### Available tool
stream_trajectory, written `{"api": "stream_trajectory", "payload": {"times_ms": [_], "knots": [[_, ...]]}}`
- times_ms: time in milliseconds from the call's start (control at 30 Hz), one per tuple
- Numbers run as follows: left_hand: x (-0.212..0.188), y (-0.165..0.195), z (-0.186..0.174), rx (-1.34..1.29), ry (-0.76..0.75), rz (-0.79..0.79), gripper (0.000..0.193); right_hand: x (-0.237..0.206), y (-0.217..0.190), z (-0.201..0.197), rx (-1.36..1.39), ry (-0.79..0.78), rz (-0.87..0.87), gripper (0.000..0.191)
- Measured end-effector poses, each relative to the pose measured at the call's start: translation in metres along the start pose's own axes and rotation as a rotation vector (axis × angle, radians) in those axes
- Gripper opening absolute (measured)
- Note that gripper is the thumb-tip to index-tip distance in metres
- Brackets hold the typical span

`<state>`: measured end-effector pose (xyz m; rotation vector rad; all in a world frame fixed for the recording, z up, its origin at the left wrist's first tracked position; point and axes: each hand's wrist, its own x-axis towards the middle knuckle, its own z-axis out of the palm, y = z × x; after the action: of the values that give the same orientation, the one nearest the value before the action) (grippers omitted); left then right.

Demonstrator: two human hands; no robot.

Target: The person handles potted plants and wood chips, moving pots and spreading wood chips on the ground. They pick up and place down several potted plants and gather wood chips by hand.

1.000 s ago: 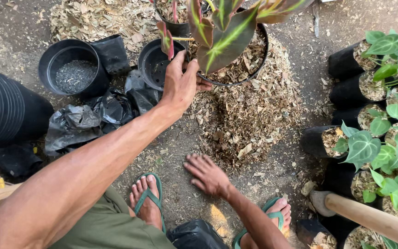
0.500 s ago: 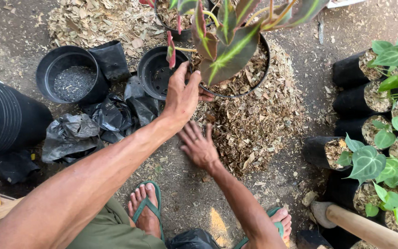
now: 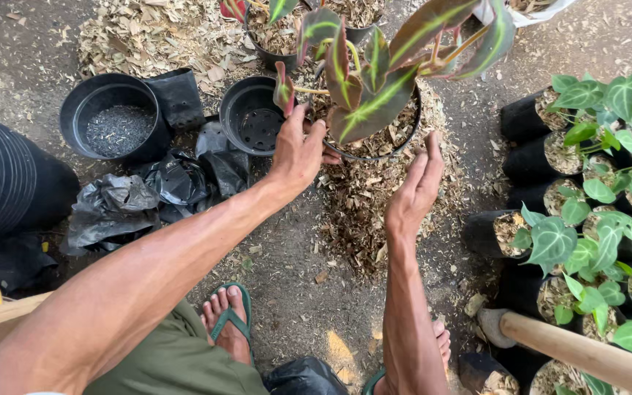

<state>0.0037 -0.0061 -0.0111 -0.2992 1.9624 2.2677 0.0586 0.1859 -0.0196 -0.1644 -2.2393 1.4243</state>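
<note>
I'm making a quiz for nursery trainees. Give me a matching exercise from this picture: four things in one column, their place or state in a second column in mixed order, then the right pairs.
Things
1. left hand
2. right hand
3. empty black pot
4. seedling bags

Places or states
A. open, palm turned toward the pot, just right of it
B. stands left of the planted pot, drain holes showing
C. rests on the near rim of the planted pot
D. lined up at the right edge, holding heart-shaped green leaves

Pairs: 1-C, 2-A, 3-B, 4-D
</note>
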Motion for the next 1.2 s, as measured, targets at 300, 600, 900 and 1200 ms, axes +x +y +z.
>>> {"api": "stream_trajectory", "payload": {"times_ms": [300,600,900,1200], "knots": [[-0.036,0.021,0.012,0.155,-0.107,0.018,0.062,-0.005,-0.054,-0.027,0.24,-0.215,0.433,0.03],[-0.057,0.015,0.002,0.757,-0.233,0.564,0.089,-0.02,-0.029,-0.047,0.335,-0.099,0.432,0.022],[-0.073,0.023,-0.013,1.23,-0.363,0.618,0.084,-0.04,-0.023,-0.048,0.44,-0.062,0.442,0.022],[-0.084,0.027,-0.01,1.151,-0.34,0.771,0.085,-0.048,-0.017,-0.046,0.445,-0.018,0.462,0.023]]}}
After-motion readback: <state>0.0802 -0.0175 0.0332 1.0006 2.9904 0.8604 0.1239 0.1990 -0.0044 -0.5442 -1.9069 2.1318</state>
